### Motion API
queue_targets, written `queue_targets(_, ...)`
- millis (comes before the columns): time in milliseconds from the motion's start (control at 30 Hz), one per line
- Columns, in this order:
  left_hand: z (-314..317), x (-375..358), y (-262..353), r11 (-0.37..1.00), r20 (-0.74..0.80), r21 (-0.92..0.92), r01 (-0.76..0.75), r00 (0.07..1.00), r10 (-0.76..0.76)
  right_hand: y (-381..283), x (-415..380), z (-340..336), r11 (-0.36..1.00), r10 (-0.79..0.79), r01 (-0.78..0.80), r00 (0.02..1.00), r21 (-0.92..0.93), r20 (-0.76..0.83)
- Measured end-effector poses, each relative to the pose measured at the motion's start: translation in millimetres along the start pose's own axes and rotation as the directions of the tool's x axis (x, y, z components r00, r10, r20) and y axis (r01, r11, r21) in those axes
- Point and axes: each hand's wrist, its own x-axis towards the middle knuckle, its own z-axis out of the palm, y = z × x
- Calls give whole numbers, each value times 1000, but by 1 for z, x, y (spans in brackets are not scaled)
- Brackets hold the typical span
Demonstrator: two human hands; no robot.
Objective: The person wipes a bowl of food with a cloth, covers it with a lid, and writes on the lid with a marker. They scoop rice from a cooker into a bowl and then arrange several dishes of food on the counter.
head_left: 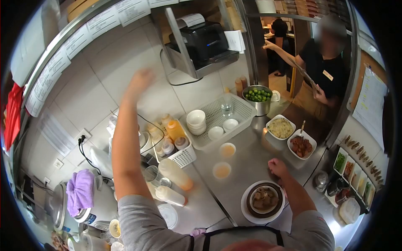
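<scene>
My left hand (142,79) is raised in front of the tiled wall, left of the printer shelf; it is smeared by motion, so its fingers cannot be made out. My right hand (277,167) is closed just above the steel counter, beyond a dark round bowl (250,202) of brown food on a white plate (247,212). Whether it holds anything is hidden. Two small cups (227,150) (221,170) of pale orange content stand left of that hand. Further back are a square white bowl of yellow food (280,128) and another of reddish-brown pieces (302,144) with a spoon.
A white basket (217,121) with small bowls and a steel pot (261,108) of green items line the back. Squeeze bottles (176,173) lie at centre left. Garnish trays (349,171) stand right. A person (324,67) holding a flat item stands beyond the opening.
</scene>
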Motion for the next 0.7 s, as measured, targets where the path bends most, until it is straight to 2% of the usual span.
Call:
queue_targets(33, 12, -14, 68, 906, 12, -393, -159, 984, 178, 2, 1, -1, 1000, 11, -11, 1000, 24, -2)
queue_targets(67, 21, -3, 104, 808, -16, -549, -216, 969, 248, 5, 3, 0, 999, 24, -24, 1000, 49, -4)
queue_targets(133, 35, 29, 156, 612, -100, -744, -267, 950, 294, 12, 6, 4, 994, 34, -34, 999, 106, -3)
queue_targets(167, 44, 42, 175, 565, -147, -784, -257, 961, 234, 15, 7, 5, 990, 30, -29, 1000, 136, -2)
queue_targets(300, 61, 149, 181, 436, -63, -897, -72, 997, 36, 23, 7, 2, 984, 18, -19, 1000, 175, 6)
queue_targets(367, 46, 199, 173, 269, -19, -963, 10, 994, -104, 23, 7, 2, 967, 29, -36, 999, 254, 31)
queue_targets(433, 51, 164, 209, 393, -335, -893, -220, 907, -254, 23, 5, 2, 956, 38, -50, 998, 289, 47)
queue_targets(500, 60, 159, 213, 420, -339, -874, -245, 926, -164, 21, 5, 0, 957, 37, -53, 997, 285, 61)
queue_targets(600, 92, 159, 228, 435, -240, -890, -138, 952, -191, 23, 5, -1, 969, -43, 29, 998, 244, 51)
queue_targets(700, 99, 230, 214, 438, -253, -887, -144, 946, -201, 19, -2, -5, 959, -75, 53, 995, 279, 69)
